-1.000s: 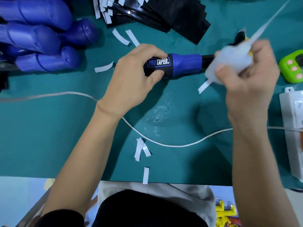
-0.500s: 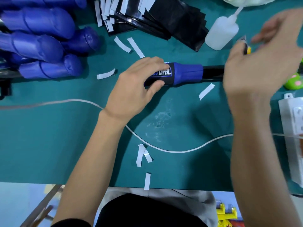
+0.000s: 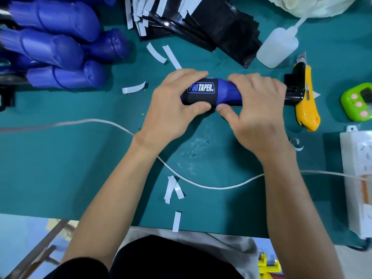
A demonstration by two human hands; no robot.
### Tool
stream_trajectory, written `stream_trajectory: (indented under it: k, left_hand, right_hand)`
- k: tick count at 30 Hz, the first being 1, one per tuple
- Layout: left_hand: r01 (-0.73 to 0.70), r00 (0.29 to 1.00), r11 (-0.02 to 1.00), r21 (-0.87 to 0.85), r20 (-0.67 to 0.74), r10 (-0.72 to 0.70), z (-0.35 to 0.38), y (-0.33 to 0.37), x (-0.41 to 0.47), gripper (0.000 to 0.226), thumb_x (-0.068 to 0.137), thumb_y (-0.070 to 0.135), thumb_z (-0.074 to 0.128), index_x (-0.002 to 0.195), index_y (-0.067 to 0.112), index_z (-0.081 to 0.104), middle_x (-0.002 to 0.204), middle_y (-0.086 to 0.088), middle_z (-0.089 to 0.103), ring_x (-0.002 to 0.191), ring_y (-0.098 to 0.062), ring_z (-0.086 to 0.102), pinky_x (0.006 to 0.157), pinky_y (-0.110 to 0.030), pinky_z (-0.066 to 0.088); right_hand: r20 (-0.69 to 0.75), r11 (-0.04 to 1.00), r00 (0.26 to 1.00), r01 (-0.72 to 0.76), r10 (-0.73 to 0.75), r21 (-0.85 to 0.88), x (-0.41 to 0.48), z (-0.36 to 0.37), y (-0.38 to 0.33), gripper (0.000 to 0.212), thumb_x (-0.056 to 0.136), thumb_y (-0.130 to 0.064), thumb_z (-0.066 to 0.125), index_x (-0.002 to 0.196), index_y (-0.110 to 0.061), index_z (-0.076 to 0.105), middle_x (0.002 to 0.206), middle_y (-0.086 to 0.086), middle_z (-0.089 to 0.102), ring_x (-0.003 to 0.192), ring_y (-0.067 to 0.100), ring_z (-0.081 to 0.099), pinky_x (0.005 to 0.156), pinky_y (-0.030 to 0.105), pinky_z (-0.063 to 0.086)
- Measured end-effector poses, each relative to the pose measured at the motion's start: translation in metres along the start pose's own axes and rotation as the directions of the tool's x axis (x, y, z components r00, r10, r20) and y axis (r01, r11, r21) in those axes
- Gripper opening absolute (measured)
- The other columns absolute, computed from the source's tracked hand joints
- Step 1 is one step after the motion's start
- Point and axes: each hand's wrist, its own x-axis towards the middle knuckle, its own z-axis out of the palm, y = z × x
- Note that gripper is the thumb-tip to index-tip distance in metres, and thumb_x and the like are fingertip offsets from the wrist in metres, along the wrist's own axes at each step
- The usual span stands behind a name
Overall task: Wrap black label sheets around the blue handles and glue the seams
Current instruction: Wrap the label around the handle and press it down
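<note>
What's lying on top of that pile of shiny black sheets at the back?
Loose white paper strips lie scattered across the left part of the pile of glossy black label sheets. Lower sheets are covered, so their number cannot be seen.

Yellow utility knife lies on the teal counter, green timer just beside it, white cable snaking across.

Black top, black short sleeve, bare forearms.
</note>
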Motion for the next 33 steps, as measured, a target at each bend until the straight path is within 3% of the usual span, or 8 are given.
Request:
stream_trajectory:
  k: [3,5,10,16,19,24,28,33]
  left_hand:
    - [0.067,0.998,0.995,-0.075,0.008,-0.067,-0.003,0.0,0.002,0.084,0.068,0.018,0.092,0.145,0.031,0.06,0.124,0.021,0.064,0.114,0.0,0.062,0.101,-0.015,0.045]
    - [0.083,0.996,0.99,-0.118,0.043,-0.078,-0.007,-0.004,0.003,0.094,0.067,0.014,0.091,0.151,0.034,0.053,0.128,0.026,0.063,0.117,0.001,0.062,0.102,-0.015,0.045]
    - [0.059,0.993,0.981,-0.183,0.112,-0.039,-0.014,-0.015,0.005,0.076,0.077,0.009,0.083,0.146,0.029,0.059,0.151,0.007,0.055,0.143,-0.004,0.047,0.121,-0.04,0.038]
    - [0.099,0.987,0.932,-0.348,0.155,-0.047,-0.018,-0.017,0.004,0.072,0.078,-0.008,0.07,0.137,0.033,0.062,0.151,0.004,0.056,0.146,-0.007,0.045,0.123,-0.037,0.036]
    - [0.121,0.987,0.942,-0.313,0.142,-0.08,-0.026,-0.011,-0.004,0.073,0.078,-0.001,0.071,0.14,0.037,0.059,0.142,0.016,0.063,0.138,-0.009,0.055,0.12,-0.045,0.041]
    - [-0.037,0.984,0.995,-0.089,0.17,0.052,-0.039,0.023,-0.024,0.088,0.068,0.026,0.08,0.15,0.042,0.051,0.15,0.021,0.053,0.139,-0.007,0.052,0.117,-0.027,0.04]
    - [-0.017,0.976,0.952,-0.305,0.2,0.082,-0.03,0.064,-0.033,0.086,0.062,0.022,0.085,0.138,0.044,0.05,0.132,0.016,0.065,0.122,-0.009,0.063,0.1,-0.019,0.05]
    - [-0.012,0.902,0.778,-0.628,0.329,0.279,0.013,0.135,-0.03,0.062,0.068,0.016,0.077,0.121,0.028,0.05,0.124,0.019,0.067,0.114,-0.004,0.063,0.094,-0.016,0.051]
  right_hand:
    - [-0.017,1.0,1.0,-0.004,0.004,-0.01,-0.001,0.002,0.002,0.052,0.091,-0.052,0.068,0.13,-0.018,0.062,0.114,0.001,0.061,0.104,0.029,0.053,0.097,0.042,0.029]
    - [-0.032,1.0,0.999,-0.005,0.004,-0.019,-0.002,0.002,0.0,0.051,0.091,-0.052,0.067,0.129,-0.018,0.063,0.114,0.001,0.062,0.103,0.029,0.054,0.097,0.042,0.03]
    - [-0.038,0.999,0.999,0.001,-0.002,-0.035,0.0,0.002,-0.001,0.051,0.088,-0.047,0.07,0.128,-0.017,0.063,0.112,0.002,0.062,0.102,0.03,0.054,0.098,0.043,0.031]
    - [-0.126,0.994,0.992,-0.022,0.008,-0.108,-0.003,0.004,-0.001,0.043,0.081,-0.003,0.061,0.123,-0.004,0.065,0.105,0.012,0.062,0.096,0.037,0.053,0.111,0.048,0.034]
    - [-0.08,0.994,0.997,0.001,-0.01,-0.107,-0.002,0.0,-0.008,0.032,0.085,0.003,0.059,0.115,-0.005,0.067,0.095,0.013,0.059,0.089,0.039,0.052,0.099,0.048,0.039]
    - [-0.105,0.994,0.994,0.022,-0.033,-0.104,-0.022,-0.047,-0.029,0.038,0.077,0.001,0.06,0.113,-0.009,0.07,0.096,0.007,0.064,0.089,0.036,0.055,0.095,0.042,0.036]
    - [-0.073,0.985,0.997,-0.037,0.025,-0.169,-0.049,-0.106,-0.021,0.047,0.07,0.001,0.06,0.113,-0.011,0.071,0.101,0.004,0.068,0.097,0.034,0.06,0.1,0.037,0.033]
    - [-0.074,0.95,0.981,-0.192,0.179,-0.246,-0.091,-0.199,0.025,0.044,0.071,0.001,0.063,0.113,-0.009,0.071,0.102,0.01,0.07,0.099,0.04,0.062,0.097,0.046,0.038]
